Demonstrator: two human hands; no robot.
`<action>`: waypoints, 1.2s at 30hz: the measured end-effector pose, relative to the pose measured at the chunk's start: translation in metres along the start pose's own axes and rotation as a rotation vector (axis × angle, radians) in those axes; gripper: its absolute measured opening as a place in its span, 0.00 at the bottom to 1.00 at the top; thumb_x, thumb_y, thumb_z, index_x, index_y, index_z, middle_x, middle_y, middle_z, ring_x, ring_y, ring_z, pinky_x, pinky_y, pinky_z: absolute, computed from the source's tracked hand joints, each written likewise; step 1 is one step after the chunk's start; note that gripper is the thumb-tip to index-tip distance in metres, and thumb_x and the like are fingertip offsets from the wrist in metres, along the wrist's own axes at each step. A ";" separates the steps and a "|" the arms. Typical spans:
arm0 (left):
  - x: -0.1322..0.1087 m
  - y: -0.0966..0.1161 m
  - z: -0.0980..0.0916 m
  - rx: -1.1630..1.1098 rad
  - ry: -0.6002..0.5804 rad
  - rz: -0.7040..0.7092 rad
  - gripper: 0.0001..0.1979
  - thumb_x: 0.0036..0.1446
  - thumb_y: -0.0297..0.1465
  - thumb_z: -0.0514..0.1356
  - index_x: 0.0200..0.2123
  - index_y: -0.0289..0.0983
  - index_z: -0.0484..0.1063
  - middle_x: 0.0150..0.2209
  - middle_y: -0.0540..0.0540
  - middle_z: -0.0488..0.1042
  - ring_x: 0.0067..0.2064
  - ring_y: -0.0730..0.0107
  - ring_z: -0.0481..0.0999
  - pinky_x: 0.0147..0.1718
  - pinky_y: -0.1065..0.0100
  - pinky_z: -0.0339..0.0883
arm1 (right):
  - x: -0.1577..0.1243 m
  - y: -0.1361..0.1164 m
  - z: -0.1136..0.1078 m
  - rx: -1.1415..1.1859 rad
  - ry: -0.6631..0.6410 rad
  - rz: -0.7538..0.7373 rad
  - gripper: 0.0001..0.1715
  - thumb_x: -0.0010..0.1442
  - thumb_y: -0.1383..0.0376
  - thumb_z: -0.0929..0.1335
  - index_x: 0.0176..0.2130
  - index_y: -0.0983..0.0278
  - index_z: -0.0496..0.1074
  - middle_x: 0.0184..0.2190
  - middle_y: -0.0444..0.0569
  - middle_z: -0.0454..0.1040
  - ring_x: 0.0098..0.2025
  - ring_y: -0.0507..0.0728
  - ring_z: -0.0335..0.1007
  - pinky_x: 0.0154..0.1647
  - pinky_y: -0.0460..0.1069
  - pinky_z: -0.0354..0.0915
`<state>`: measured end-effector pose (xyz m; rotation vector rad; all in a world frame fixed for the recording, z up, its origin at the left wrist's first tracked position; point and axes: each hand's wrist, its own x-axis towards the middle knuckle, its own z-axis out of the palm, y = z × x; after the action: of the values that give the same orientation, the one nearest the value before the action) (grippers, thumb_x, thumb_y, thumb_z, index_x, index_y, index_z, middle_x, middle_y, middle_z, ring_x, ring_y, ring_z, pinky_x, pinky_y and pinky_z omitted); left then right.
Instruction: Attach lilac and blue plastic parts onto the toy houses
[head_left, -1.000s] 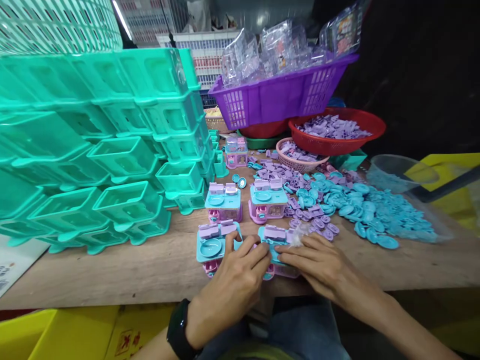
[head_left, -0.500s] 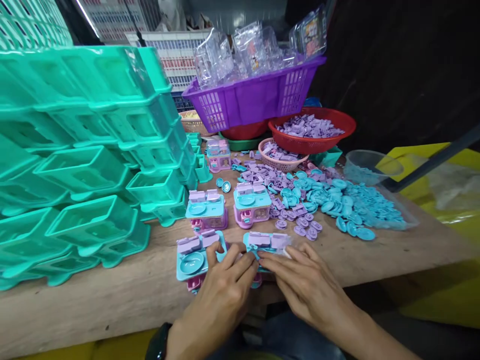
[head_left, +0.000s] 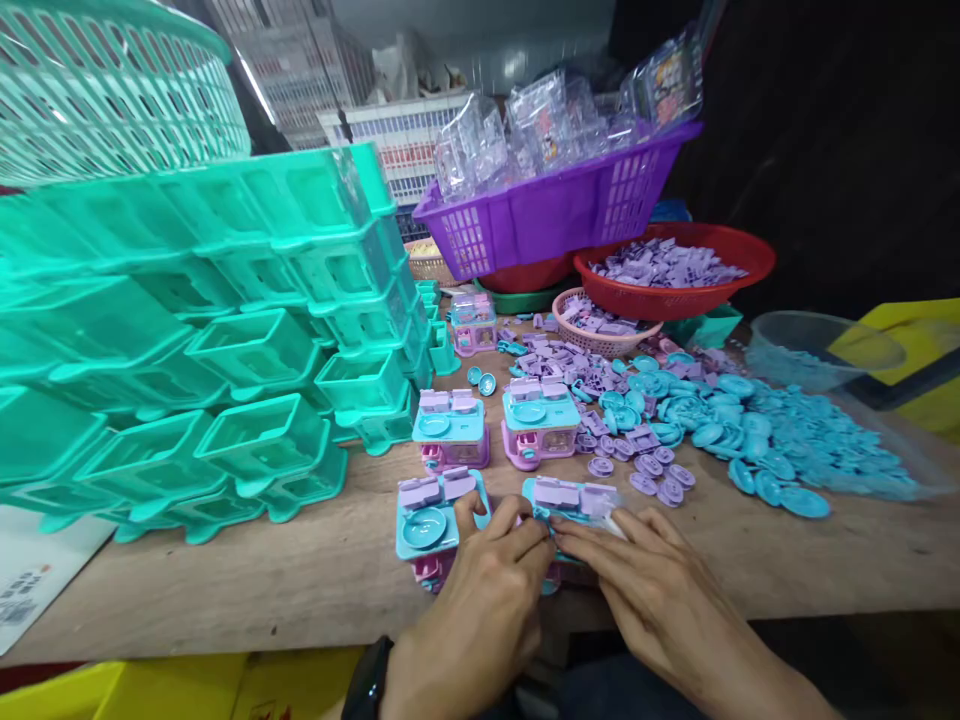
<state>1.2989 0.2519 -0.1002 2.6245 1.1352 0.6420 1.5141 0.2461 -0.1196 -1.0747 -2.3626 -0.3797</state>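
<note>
A toy kitchen [head_left: 556,494] is sitting in the lower middle of the frame, its blue top partly hiding under both hands. The left hand [head_left: 491,580] is curling its fingers at the toy's left edge; whether they are pinching a piece, I cannot tell. The right hand [head_left: 649,575] is lying with its fingers close together over the toy's front right part, its grip hidden, and clear plastic [head_left: 612,503] is showing beside its fingers. Just left, a second toy kitchen [head_left: 459,515] is carrying a blue pan [head_left: 424,528]. Two more toys [head_left: 541,422] are standing behind, near the center. Purple pieces [head_left: 555,360] and blue pieces [head_left: 757,440] are spreading rightward over the table [head_left: 225,595]. Green boxes [head_left: 259,440] are filling the left side, and a purple basket [head_left: 551,215] is holding clear packs [head_left: 544,115] at upper center.
</note>
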 end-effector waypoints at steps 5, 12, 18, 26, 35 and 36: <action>0.031 -0.003 -0.042 -0.018 0.050 0.075 0.13 0.55 0.17 0.53 0.34 0.38 0.73 0.36 0.48 0.78 0.44 0.62 0.71 0.45 0.59 0.65 | 0.005 -0.004 -0.003 0.082 0.002 0.023 0.31 0.59 0.77 0.59 0.56 0.57 0.72 0.52 0.42 0.80 0.49 0.59 0.75 0.51 0.59 0.69; 0.109 -0.039 -0.049 0.467 -0.290 0.027 0.15 0.52 0.16 0.52 0.40 0.31 0.72 0.43 0.38 0.77 0.51 0.50 0.68 0.49 0.50 0.64 | 0.003 -0.025 0.007 0.001 0.187 0.112 0.27 0.60 0.77 0.60 0.54 0.63 0.73 0.52 0.40 0.80 0.46 0.56 0.73 0.50 0.57 0.59; 0.119 -0.053 -0.033 0.479 -0.339 0.000 0.14 0.51 0.14 0.51 0.36 0.32 0.72 0.39 0.36 0.78 0.52 0.48 0.69 0.47 0.48 0.59 | 0.006 -0.021 -0.004 0.271 0.149 0.167 0.25 0.62 0.76 0.61 0.51 0.56 0.74 0.50 0.38 0.81 0.46 0.55 0.76 0.50 0.55 0.66; 0.116 -0.061 -0.034 0.413 -0.263 0.026 0.13 0.48 0.15 0.53 0.33 0.34 0.72 0.36 0.38 0.78 0.47 0.52 0.70 0.43 0.54 0.57 | -0.038 0.062 0.017 -0.072 0.144 0.397 0.17 0.65 0.71 0.60 0.45 0.63 0.75 0.42 0.53 0.79 0.42 0.61 0.76 0.40 0.56 0.73; 0.116 -0.048 -0.049 0.402 -0.264 -0.094 0.15 0.51 0.18 0.53 0.38 0.33 0.76 0.40 0.37 0.79 0.51 0.49 0.71 0.44 0.53 0.59 | -0.061 0.116 0.044 -0.045 0.084 0.363 0.18 0.67 0.66 0.58 0.42 0.65 0.76 0.39 0.56 0.80 0.38 0.63 0.78 0.38 0.57 0.76; 0.115 -0.048 -0.050 0.388 -0.235 -0.088 0.16 0.51 0.18 0.53 0.39 0.33 0.76 0.40 0.38 0.79 0.51 0.49 0.70 0.44 0.53 0.59 | -0.059 0.117 0.041 0.039 0.063 0.396 0.19 0.67 0.65 0.58 0.42 0.65 0.76 0.39 0.55 0.81 0.39 0.63 0.79 0.39 0.57 0.76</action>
<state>1.3147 0.3696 -0.0382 2.8405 1.4056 0.0936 1.6218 0.3037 -0.1813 -1.4495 -2.0300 -0.2161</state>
